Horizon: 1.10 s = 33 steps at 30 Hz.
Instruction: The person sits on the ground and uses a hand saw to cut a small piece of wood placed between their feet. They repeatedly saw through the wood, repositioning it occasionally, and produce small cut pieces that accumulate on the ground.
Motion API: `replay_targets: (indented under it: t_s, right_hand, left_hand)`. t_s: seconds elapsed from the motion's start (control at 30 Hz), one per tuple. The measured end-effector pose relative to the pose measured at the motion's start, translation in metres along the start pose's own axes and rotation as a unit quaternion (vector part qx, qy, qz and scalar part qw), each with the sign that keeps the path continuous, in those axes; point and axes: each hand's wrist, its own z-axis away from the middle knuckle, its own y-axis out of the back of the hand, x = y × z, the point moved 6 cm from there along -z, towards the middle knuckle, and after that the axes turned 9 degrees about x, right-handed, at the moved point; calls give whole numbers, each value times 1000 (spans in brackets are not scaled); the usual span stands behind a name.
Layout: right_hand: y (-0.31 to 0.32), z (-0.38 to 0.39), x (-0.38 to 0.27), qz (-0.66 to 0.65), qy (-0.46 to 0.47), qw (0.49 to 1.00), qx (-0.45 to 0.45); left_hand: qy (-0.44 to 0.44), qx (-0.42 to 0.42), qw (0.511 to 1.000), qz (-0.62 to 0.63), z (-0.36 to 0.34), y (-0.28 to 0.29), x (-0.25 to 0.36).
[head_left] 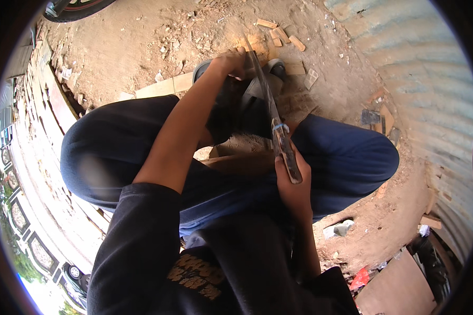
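Observation:
A handsaw with a long dark blade points away from me, its worn handle wrapped with a light blue tie near the blade. My right hand grips that handle over my lap. Farther out, my left hand is curled beside the blade's far part, between my two dark shoes. What its fingers press on is mostly hidden. A pale wooden board lies across the ground by my feet, partly covered by the shoes. Sawdust is heaped around the saw tip.
Several short wood offcuts lie past the saw tip. Corrugated metal sheeting rises on the right. At the upper left is a wheel. Scrap boards and litter fill the lower right, and planks lie along the left.

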Motion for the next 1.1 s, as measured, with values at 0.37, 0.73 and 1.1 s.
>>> replay_targets:
  t_s: [0.37,0.73,1.1]
  right_hand:
    - [-19,-26,-11,29,58,998,1]
    - [-21,-41,-10,18,20,1000,-7]
    - [-18,-40,-16,58,-6,997,-47]
  left_hand:
    - [11,28,999,-13,4,8,1]
    - [22,28,999,-27,26,31,19]
    - [18,48,997,-65,22,18,18]
